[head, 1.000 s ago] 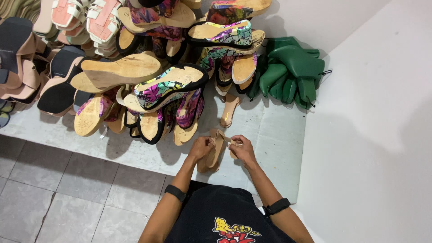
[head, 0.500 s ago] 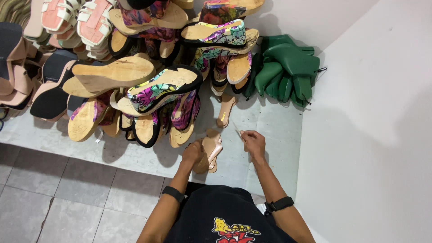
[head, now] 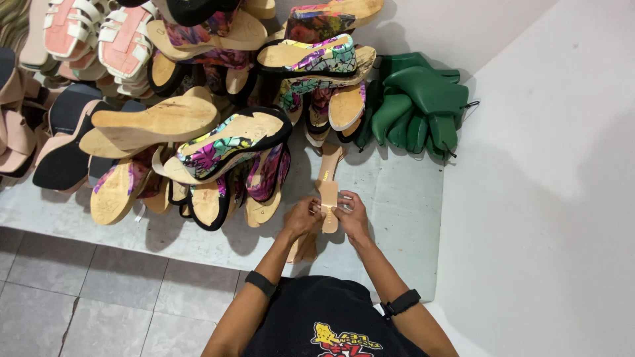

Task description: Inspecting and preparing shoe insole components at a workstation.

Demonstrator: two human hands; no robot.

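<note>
Insole (head: 328, 198), tan and narrow, is held over the counter (head: 403, 198) edge, just below the heaped wedge soles (head: 225, 142). Left hand (head: 303, 218) and right hand (head: 350, 215) both pinch it at mid-length (something small between the fingertips, unclear). Step in hand: fitting or sticking; next needs steady, aligned pressure.

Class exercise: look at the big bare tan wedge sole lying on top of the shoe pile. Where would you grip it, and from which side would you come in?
Probably grip the tan wedge sole at its thick heel end, on the left, coming from above. It lies on its side atop the pile, so that end looks exposed, and its thinner toe end runs toward the multicoloured wedge beside it.
</note>
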